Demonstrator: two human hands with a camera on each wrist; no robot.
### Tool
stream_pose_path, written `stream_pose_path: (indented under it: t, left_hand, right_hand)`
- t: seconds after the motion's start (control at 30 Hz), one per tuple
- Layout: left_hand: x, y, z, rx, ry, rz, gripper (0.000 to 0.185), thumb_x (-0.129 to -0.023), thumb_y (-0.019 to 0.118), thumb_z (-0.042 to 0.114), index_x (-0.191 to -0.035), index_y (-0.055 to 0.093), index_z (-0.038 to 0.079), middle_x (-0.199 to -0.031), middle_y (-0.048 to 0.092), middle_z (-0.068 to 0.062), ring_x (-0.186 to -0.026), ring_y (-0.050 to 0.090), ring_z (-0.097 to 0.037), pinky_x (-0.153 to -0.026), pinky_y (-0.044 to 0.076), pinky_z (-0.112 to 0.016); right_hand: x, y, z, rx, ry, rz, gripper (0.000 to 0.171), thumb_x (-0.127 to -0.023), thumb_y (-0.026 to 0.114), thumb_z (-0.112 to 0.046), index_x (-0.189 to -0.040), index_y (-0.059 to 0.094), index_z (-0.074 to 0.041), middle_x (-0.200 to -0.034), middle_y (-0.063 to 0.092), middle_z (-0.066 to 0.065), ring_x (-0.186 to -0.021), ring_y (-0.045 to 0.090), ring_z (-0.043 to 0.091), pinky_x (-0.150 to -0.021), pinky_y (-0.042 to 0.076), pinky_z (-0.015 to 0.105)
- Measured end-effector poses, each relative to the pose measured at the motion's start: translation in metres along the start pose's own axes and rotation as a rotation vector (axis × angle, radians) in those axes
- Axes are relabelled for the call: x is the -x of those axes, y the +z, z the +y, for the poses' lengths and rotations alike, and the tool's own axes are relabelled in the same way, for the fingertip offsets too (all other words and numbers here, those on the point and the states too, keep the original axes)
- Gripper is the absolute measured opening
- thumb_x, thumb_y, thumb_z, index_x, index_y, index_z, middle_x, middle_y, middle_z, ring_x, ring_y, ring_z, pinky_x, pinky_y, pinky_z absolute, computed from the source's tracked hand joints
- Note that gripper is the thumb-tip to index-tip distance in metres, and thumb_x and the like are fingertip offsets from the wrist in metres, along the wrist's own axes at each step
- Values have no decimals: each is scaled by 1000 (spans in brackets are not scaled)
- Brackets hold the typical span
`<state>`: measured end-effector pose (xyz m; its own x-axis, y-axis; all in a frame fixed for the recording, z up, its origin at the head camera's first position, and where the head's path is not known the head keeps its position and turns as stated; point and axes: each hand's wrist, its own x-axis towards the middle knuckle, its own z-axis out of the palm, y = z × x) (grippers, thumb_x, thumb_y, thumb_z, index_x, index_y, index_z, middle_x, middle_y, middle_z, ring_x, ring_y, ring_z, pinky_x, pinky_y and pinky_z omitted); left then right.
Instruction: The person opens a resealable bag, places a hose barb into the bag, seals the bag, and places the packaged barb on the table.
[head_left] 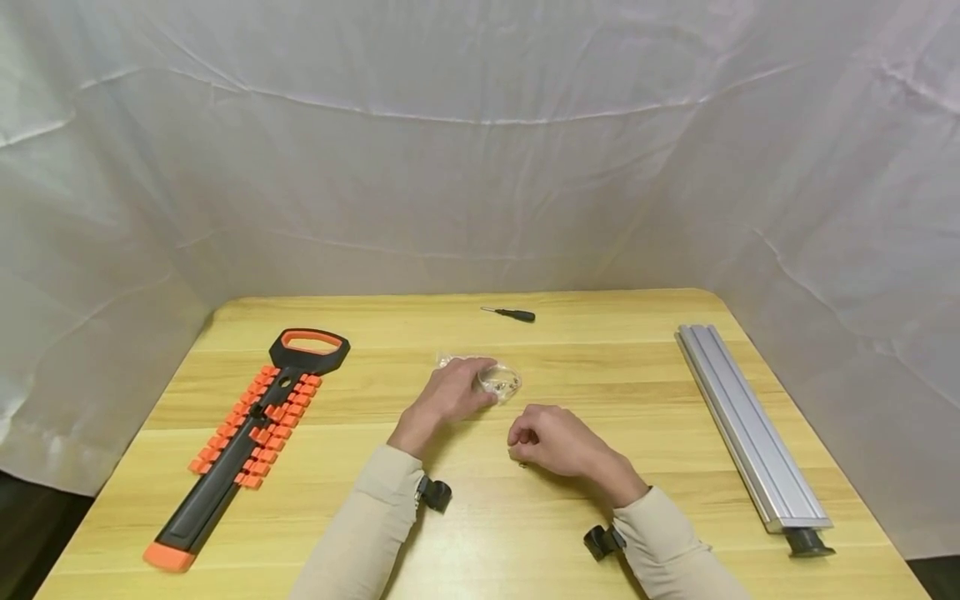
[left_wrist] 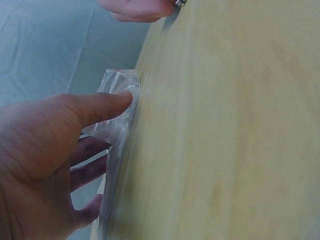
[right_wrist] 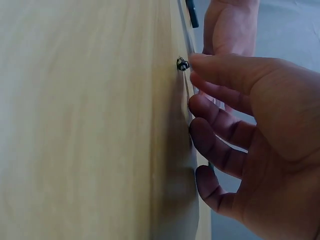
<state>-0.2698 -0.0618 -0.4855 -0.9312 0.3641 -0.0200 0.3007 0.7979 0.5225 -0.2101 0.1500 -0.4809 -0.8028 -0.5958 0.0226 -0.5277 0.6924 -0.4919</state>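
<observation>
My left hand [head_left: 453,390] rests on a clear plastic bag [head_left: 504,372] at the middle of the table, its fingers spread and its thumb touching the plastic [left_wrist: 112,131]. A few small metal pieces [head_left: 500,386] show through the bag beside that hand. To the right and nearer, my right hand [head_left: 558,439] pinches a small shiny metal piece [right_wrist: 182,64], like a screw or nut, at the tips of thumb and index finger, close over the wood. The other right fingers curl loosely in the right wrist view.
A small black-handled screwdriver [head_left: 517,316] lies behind the bag. On the left is a black tool [head_left: 217,475] with an orange-rimmed handle and rows of orange clips [head_left: 281,431]. A long silver metal rail [head_left: 750,425] with a black end knob [head_left: 808,542] lies on the right.
</observation>
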Motion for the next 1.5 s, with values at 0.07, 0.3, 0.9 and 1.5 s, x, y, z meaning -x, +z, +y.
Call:
stream_pose_path:
  t: [0.07, 0.3, 0.9, 1.5]
  left_hand:
    - [0, 0, 0, 3, 1, 3, 60, -87, 71, 37, -141, 49, 24, -137, 58, -1, -123, 53, -23, -106, 42, -45]
    - [0, -2, 1, 11, 14, 10, 59, -87, 71, 36, -141, 50, 23, -136, 59, -3, -122, 54, -25, -105, 42, -46]
    - [0, 0, -1, 9, 10, 11, 59, -87, 71, 36, -140, 50, 23, -136, 59, -3, -123, 54, -26, -106, 42, -46]
    - [-1, 0, -2, -1, 17, 7, 61, -86, 71, 37, -141, 49, 22, -139, 57, -3, -126, 52, -26, -108, 40, -46]
  right_hand:
    - [-1, 0, 0, 18, -14, -2, 3, -87, 70, -27, -86, 72, -25, -82, 59, -17, -74, 54, -1, -69, 47, 19]
    - [-2, 2, 1, 45, -30, 5, 8, -84, 73, -23, -80, 70, -30, -79, 58, -18, -72, 53, -2, -68, 47, 19]
    - [-3, 2, -5, 107, -68, -95, 12, -91, 65, -24, -81, 64, -28, -82, 53, -17, -72, 49, 0, -68, 43, 20]
    - [-20, -12, 14, -70, 28, -27, 7, -98, 55, -18, -94, 60, -16, -87, 52, -4, -78, 49, 8, -70, 45, 22]
